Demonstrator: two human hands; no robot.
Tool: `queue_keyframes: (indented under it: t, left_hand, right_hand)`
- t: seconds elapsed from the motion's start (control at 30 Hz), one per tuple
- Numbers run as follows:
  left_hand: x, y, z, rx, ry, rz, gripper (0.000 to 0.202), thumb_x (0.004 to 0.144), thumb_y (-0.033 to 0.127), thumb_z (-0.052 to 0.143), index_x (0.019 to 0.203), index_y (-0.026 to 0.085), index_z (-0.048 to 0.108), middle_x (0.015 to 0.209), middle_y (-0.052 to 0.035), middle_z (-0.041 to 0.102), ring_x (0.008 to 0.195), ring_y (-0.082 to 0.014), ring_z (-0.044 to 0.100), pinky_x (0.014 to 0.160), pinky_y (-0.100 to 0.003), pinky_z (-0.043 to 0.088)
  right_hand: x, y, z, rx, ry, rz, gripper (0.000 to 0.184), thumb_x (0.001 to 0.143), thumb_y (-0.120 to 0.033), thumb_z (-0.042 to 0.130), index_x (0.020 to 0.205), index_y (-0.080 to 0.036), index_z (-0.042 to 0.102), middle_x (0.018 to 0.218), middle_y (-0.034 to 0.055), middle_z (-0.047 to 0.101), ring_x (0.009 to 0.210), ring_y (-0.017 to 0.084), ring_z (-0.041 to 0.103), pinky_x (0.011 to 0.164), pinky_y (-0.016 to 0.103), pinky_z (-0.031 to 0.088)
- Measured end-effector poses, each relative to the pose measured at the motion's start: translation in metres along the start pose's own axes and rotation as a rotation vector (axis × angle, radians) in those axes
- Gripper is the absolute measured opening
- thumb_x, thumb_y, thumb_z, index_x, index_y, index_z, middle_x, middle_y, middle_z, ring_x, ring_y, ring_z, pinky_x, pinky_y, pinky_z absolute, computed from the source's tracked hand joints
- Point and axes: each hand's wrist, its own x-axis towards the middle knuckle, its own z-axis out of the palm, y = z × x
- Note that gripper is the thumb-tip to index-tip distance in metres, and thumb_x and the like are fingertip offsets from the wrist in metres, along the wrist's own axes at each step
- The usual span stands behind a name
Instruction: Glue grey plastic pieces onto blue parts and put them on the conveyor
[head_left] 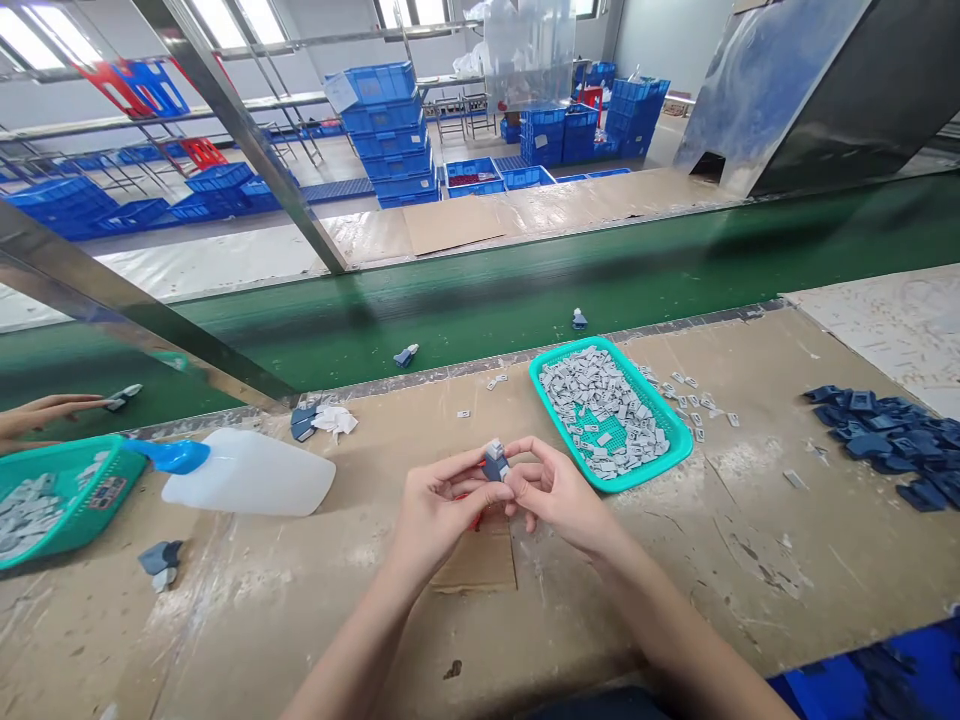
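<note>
My left hand [437, 507] and my right hand [556, 492] meet over the middle of the worktable, fingers pinched together on one small blue part with a grey piece on top [494, 462]. A bit of red shows under my left fingers; I cannot make out what it is. A teal basket [670, 424] of several small grey pieces sits just right of my hands. A pile of dark blue parts [892, 432] lies at the table's right side.
A white plastic bottle with a blue cap [247, 472] lies on its side at left, by a second teal basket [82, 500]. Another person's hand [41, 412] reaches over the green conveyor belt [525, 290], which carries loose assembled parts [406, 355]. Blue crates are stacked behind.
</note>
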Motion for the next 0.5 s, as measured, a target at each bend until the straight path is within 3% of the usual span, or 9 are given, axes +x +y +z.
queue_keyframes:
  t: [0.13, 0.2, 0.3, 0.4, 0.5]
  left_hand:
    - [0.031, 0.002, -0.009, 0.114, -0.082, 0.131, 0.045, 0.071, 0.027, 0.072, 0.114, 0.018, 0.064, 0.105, -0.0083, 0.070, 0.088, -0.0240, 0.067, 0.081, -0.037, 0.055]
    - [0.061, 0.000, -0.020, 0.397, -0.060, 0.242, 0.043, 0.083, 0.030, 0.058, 0.124, 0.017, 0.054, 0.116, -0.0100, 0.065, 0.097, -0.0218, 0.064, 0.087, -0.035, 0.052]
    - [0.116, -0.006, -0.041, 0.862, 0.100, 0.321, 0.040, 0.091, 0.027, 0.041, 0.128, 0.014, 0.047, 0.118, -0.0132, 0.063, 0.102, -0.0228, 0.061, 0.089, -0.037, 0.048]
    - [0.166, -0.013, -0.063, 1.021, 0.203, 0.295, 0.039, 0.088, 0.022, 0.043, 0.124, 0.009, 0.049, 0.108, -0.0196, 0.064, 0.107, -0.0319, 0.056, 0.089, -0.047, 0.044]
    - [0.199, -0.018, -0.079, 1.139, 0.238, 0.265, 0.036, 0.083, 0.017, 0.045, 0.118, 0.009, 0.053, 0.103, -0.0211, 0.065, 0.112, -0.0344, 0.052, 0.088, -0.047, 0.042]
  right_hand:
    - [0.002, -0.011, -0.012, -0.146, 0.145, -0.083, 0.036, 0.087, -0.049, 0.051, 0.106, -0.020, 0.057, 0.080, 0.0058, 0.066, 0.070, 0.018, 0.061, 0.049, 0.024, 0.046]
    - [0.001, -0.015, -0.032, -0.324, 0.368, -0.169, 0.037, 0.090, -0.050, 0.045, 0.105, -0.019, 0.059, 0.092, 0.0097, 0.067, 0.076, 0.020, 0.062, 0.057, 0.028, 0.048]
    - [-0.001, -0.015, -0.070, -0.798, 0.756, -0.234, 0.035, 0.087, -0.046, 0.050, 0.109, -0.021, 0.061, 0.102, 0.0113, 0.065, 0.090, 0.027, 0.059, 0.073, 0.037, 0.046]
    - [0.000, -0.007, -0.098, -1.274, 0.782, -0.105, 0.036, 0.080, -0.040, 0.061, 0.109, -0.019, 0.066, 0.104, 0.0137, 0.065, 0.098, 0.034, 0.053, 0.080, 0.044, 0.041]
    - [0.003, 0.000, -0.107, -1.418, 0.664, 0.064, 0.031, 0.076, -0.037, 0.066, 0.101, -0.018, 0.070, 0.091, 0.0134, 0.068, 0.089, 0.034, 0.056, 0.071, 0.039, 0.041]
